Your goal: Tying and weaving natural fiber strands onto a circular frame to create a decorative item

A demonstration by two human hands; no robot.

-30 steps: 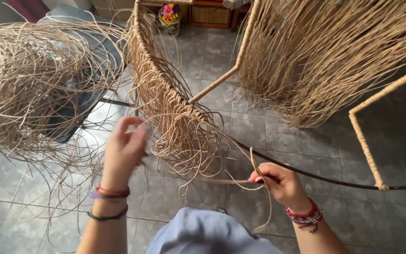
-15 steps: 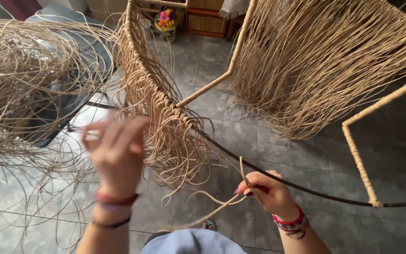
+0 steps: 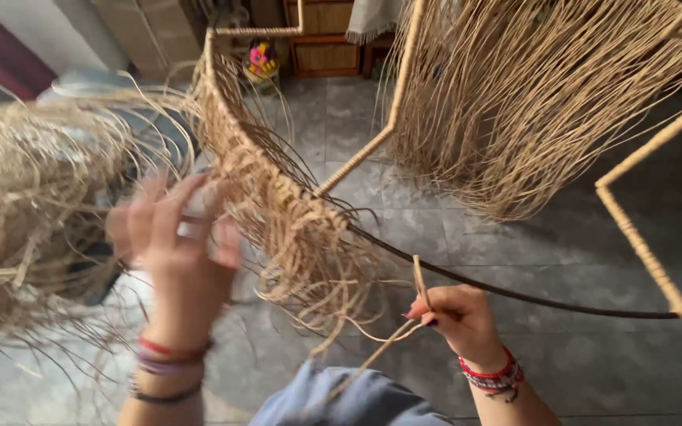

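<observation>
Pinching a tan rattan strand at lower centre, the right hand is closed on it just below the dark frame rod. Left hand — blurred, fingers spread, holding nothing visible — sits left of centre beside the woven fringe, with a loose rattan tangle at far left.

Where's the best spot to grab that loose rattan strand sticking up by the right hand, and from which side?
Probably the short stiff end of the rattan strand just above the right hand, which pinches it below. Come from above and the left, since the dark bare frame rod runs behind and to the right. The lower tail trails toward the lap, slack. The left hand is blurred, fingers spread.
</observation>
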